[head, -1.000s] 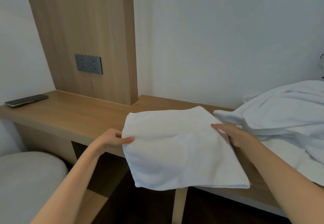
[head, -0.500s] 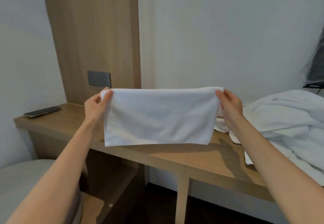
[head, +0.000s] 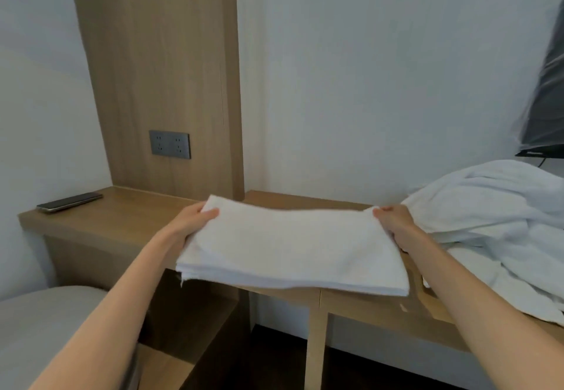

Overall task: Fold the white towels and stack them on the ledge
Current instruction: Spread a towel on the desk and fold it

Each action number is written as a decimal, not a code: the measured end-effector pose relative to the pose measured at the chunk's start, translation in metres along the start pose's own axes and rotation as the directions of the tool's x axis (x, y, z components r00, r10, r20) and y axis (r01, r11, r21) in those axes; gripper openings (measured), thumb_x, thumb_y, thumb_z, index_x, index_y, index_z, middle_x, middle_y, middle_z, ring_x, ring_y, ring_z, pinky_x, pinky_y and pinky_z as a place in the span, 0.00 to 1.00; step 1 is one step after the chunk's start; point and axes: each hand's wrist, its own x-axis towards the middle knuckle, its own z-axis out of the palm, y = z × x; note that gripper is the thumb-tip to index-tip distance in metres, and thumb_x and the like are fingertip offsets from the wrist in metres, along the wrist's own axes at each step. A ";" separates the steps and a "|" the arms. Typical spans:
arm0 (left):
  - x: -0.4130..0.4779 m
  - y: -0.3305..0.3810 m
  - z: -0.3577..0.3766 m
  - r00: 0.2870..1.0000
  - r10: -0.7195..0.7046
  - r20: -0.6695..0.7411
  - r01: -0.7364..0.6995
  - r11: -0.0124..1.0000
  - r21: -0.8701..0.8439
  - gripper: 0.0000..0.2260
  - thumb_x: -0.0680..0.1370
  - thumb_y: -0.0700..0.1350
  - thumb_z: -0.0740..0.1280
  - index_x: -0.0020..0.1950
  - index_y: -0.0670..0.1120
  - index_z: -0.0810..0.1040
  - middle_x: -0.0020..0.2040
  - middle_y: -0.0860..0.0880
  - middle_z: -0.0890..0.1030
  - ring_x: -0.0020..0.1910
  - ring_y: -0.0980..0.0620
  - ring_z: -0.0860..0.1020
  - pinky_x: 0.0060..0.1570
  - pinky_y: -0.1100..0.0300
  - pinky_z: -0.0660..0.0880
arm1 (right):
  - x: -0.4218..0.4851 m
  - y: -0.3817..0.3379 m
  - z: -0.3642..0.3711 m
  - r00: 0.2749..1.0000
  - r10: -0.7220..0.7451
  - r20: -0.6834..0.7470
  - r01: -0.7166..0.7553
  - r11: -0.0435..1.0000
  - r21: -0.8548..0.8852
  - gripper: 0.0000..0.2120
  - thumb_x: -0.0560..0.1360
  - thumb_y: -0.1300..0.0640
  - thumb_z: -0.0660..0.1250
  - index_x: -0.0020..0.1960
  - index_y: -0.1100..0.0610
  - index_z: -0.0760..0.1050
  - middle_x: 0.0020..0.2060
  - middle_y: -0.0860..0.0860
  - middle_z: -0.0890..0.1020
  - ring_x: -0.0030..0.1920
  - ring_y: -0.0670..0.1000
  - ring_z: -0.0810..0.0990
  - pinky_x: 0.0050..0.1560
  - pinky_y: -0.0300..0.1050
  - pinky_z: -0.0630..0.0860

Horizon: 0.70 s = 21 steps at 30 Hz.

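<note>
A white terry towel [head: 293, 246], folded into a flat layered rectangle, is held level over the front edge of the light wooden ledge [head: 122, 215]; whether it rests on the wood cannot be told. No finished stack is seen there, and a rumpled heap of white towels [head: 488, 206] at the right is judged unfolded. The towel's far corners are pinched by the left hand [head: 195, 218] and right hand [head: 393, 221], thumbs on top.

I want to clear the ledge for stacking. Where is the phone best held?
Pinch the phone across its long edges, coming from above: it lies flat and thin on the ledge, so fingers cannot get beneath it.
</note>
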 end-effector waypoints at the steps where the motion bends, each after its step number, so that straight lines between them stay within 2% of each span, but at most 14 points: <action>1: 0.005 -0.010 0.007 0.999 -0.026 0.041 0.025 0.999 0.025 0.09 0.80 0.47 0.62 0.60 0.52 0.74 0.52 0.49 0.80 0.49 0.49 0.78 0.42 0.56 0.73 | 0.001 0.011 0.005 0.998 0.049 0.049 -0.047 0.998 -0.034 0.13 0.77 0.59 0.63 0.58 0.64 0.77 0.58 0.63 0.79 0.59 0.61 0.77 0.53 0.46 0.74; 3: 0.016 -0.026 0.022 0.997 -0.044 0.058 0.042 0.998 0.038 0.10 0.81 0.44 0.62 0.62 0.48 0.74 0.54 0.48 0.79 0.47 0.51 0.78 0.41 0.58 0.72 | 0.002 0.027 0.015 0.990 0.099 0.096 -0.091 0.992 -0.082 0.10 0.78 0.61 0.61 0.56 0.61 0.77 0.58 0.64 0.78 0.60 0.62 0.76 0.48 0.43 0.70; 5: 0.030 -0.037 0.036 1.000 -0.025 0.012 0.025 0.999 0.029 0.11 0.81 0.41 0.61 0.62 0.44 0.74 0.54 0.46 0.79 0.43 0.54 0.78 0.37 0.63 0.72 | 0.007 0.035 0.025 0.990 0.116 0.076 -0.103 0.982 -0.159 0.05 0.79 0.61 0.59 0.51 0.60 0.73 0.59 0.64 0.77 0.60 0.61 0.76 0.50 0.44 0.70; 6: 0.037 -0.040 0.041 1.000 -0.008 -0.018 0.009 0.999 0.037 0.11 0.81 0.39 0.61 0.62 0.43 0.74 0.54 0.46 0.79 0.43 0.54 0.78 0.37 0.64 0.72 | 0.012 0.038 0.029 0.992 0.118 0.043 -0.107 0.974 -0.201 0.07 0.79 0.60 0.58 0.51 0.62 0.73 0.60 0.63 0.77 0.60 0.61 0.75 0.52 0.45 0.70; 8: 0.055 -0.047 0.047 0.998 0.030 -0.062 -0.022 0.991 0.133 0.12 0.80 0.39 0.61 0.63 0.42 0.75 0.58 0.44 0.79 0.49 0.49 0.79 0.46 0.58 0.75 | 0.020 0.040 0.034 0.995 0.097 -0.010 -0.096 0.959 -0.268 0.10 0.80 0.59 0.57 0.53 0.63 0.75 0.59 0.62 0.77 0.60 0.61 0.75 0.52 0.46 0.70; 11: 0.078 -0.060 0.053 0.994 0.055 -0.099 -0.016 0.934 0.357 0.17 0.80 0.43 0.61 0.69 0.43 0.72 0.65 0.45 0.76 0.63 0.45 0.74 0.62 0.51 0.70 | 0.033 0.045 0.043 0.998 0.039 -0.041 -0.051 0.927 -0.371 0.12 0.80 0.58 0.55 0.52 0.61 0.76 0.57 0.62 0.78 0.58 0.61 0.76 0.48 0.46 0.69; 13: 0.087 -0.066 0.058 0.990 0.063 -0.129 -0.008 0.923 0.386 0.19 0.81 0.46 0.61 0.72 0.44 0.69 0.69 0.46 0.73 0.67 0.44 0.70 0.67 0.49 0.66 | 0.038 0.049 0.048 0.998 0.024 -0.052 -0.043 0.907 -0.419 0.14 0.80 0.57 0.55 0.57 0.62 0.76 0.57 0.61 0.78 0.58 0.60 0.76 0.49 0.45 0.70; 15: 0.094 -0.070 0.060 0.986 0.075 -0.146 0.003 0.882 0.472 0.20 0.81 0.48 0.60 0.73 0.46 0.68 0.70 0.46 0.72 0.69 0.44 0.68 0.68 0.49 0.64 | 0.041 0.052 0.051 1.000 0.017 -0.021 -0.025 0.878 -0.479 0.16 0.81 0.56 0.54 0.57 0.63 0.76 0.57 0.61 0.78 0.60 0.61 0.75 0.55 0.47 0.71; 18: 0.099 -0.072 0.054 0.985 0.085 -0.152 0.031 0.773 0.634 0.19 0.80 0.54 0.59 0.68 0.49 0.73 0.63 0.46 0.77 0.67 0.42 0.68 0.68 0.49 0.61 | 0.044 0.051 0.047 0.995 0.041 0.090 0.024 0.783 -0.621 0.19 0.81 0.51 0.53 0.62 0.61 0.74 0.64 0.61 0.73 0.68 0.63 0.66 0.67 0.52 0.62; 19: 0.098 -0.073 0.052 0.982 0.092 -0.165 0.035 0.771 0.636 0.16 0.80 0.55 0.60 0.62 0.49 0.77 0.57 0.46 0.80 0.64 0.41 0.70 0.65 0.50 0.62 | 0.044 0.049 0.044 0.990 0.065 0.122 0.028 0.770 -0.638 0.21 0.80 0.48 0.55 0.65 0.61 0.72 0.65 0.60 0.72 0.69 0.62 0.65 0.68 0.51 0.60; 21: 0.093 -0.073 0.048 0.985 0.067 -0.159 0.040 0.811 0.584 0.14 0.78 0.56 0.62 0.47 0.47 0.80 0.45 0.46 0.81 0.55 0.43 0.76 0.57 0.52 0.66 | 0.044 0.047 0.036 0.966 0.149 0.209 -0.006 0.827 -0.561 0.25 0.78 0.44 0.60 0.66 0.62 0.70 0.64 0.58 0.74 0.66 0.59 0.70 0.60 0.48 0.67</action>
